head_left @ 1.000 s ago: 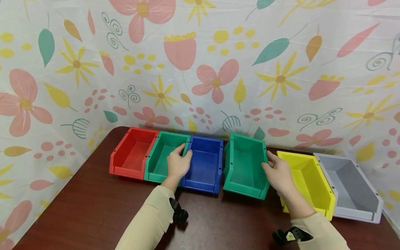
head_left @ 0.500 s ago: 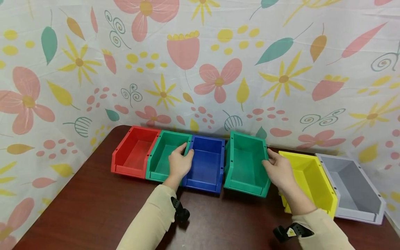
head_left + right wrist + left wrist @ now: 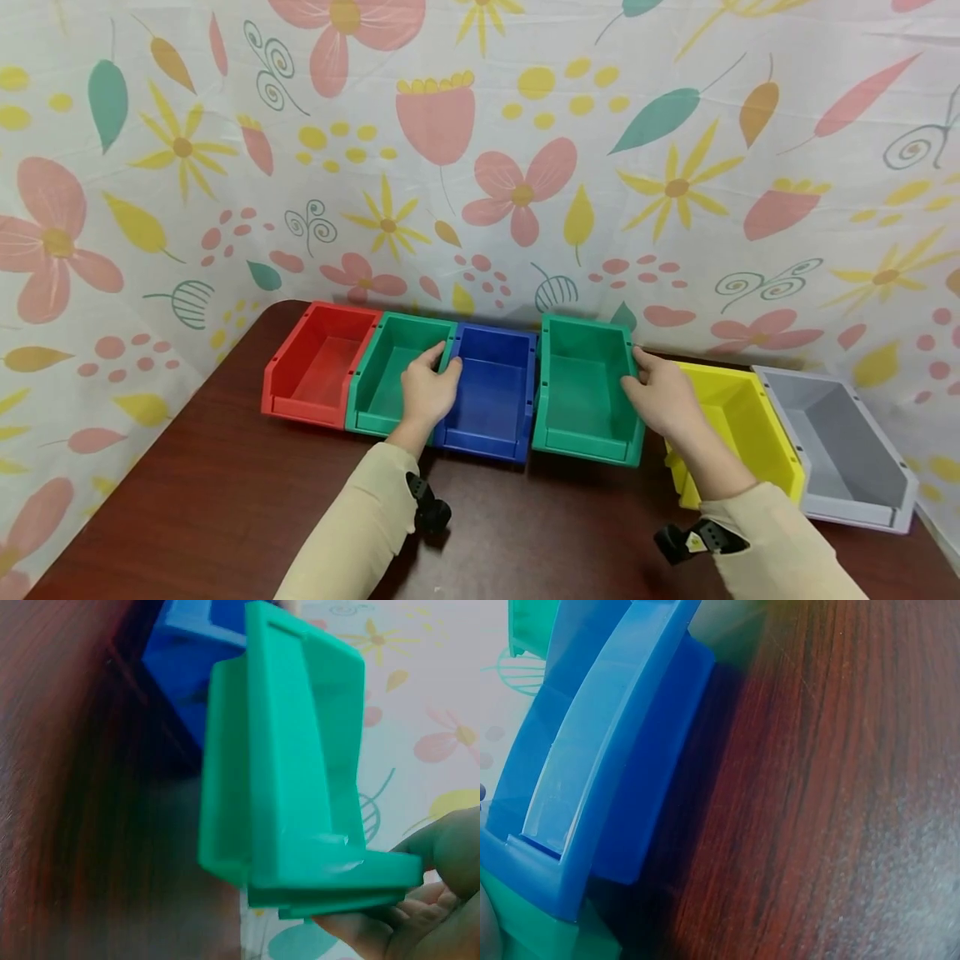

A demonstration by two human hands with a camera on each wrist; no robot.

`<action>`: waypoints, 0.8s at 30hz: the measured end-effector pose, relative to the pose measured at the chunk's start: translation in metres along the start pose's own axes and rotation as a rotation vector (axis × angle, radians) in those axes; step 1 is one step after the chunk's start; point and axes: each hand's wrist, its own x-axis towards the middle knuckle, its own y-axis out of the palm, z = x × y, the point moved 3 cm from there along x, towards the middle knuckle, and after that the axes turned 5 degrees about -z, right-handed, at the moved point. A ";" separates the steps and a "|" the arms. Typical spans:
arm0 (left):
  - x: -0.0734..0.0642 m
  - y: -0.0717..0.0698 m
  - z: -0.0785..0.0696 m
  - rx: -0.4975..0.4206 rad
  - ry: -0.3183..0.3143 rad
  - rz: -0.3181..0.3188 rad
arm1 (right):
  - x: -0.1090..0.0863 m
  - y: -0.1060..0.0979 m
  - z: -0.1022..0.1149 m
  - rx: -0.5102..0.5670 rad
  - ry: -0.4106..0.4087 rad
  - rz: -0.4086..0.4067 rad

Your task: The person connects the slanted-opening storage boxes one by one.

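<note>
My right hand (image 3: 662, 398) grips the right wall of a green storage bin (image 3: 588, 392), thumb inside and fingers outside. That bin hangs slightly above the table, just right of the blue bin (image 3: 491, 396); in the right wrist view the green bin (image 3: 289, 772) stands clear of the tabletop. My left hand (image 3: 430, 387) pinches the adjoining walls of the blue bin and another green bin (image 3: 386, 371), thumb on the blue side. In the left wrist view the blue bin (image 3: 577, 772) shows its front lip, and the left hand is almost wholly out of sight.
A red bin (image 3: 321, 367) stands at the left end of the row. A yellow bin (image 3: 738, 425) and a grey bin (image 3: 836, 450) stand side by side at the right. The brown table (image 3: 225, 508) meets a floral cloth (image 3: 450, 167) behind the bins.
My right hand has shifted the green bin a little left and turned it straighter, so it now sits closer to the blue bin. My left hand keeps its place on the walls.
</note>
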 end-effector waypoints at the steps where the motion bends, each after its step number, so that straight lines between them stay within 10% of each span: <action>1: 0.000 0.000 0.000 0.001 0.001 0.001 | 0.000 0.000 0.000 0.003 -0.002 0.012; 14: -0.002 0.000 0.000 -0.019 -0.019 0.007 | -0.006 0.003 -0.005 0.035 0.001 -0.051; 20: -0.002 0.000 -0.001 -0.024 -0.009 0.008 | -0.006 0.016 0.016 -0.097 -0.222 -0.167; 24: -0.001 -0.001 -0.001 -0.011 -0.002 -0.011 | -0.005 0.038 0.036 -0.152 -0.365 -0.053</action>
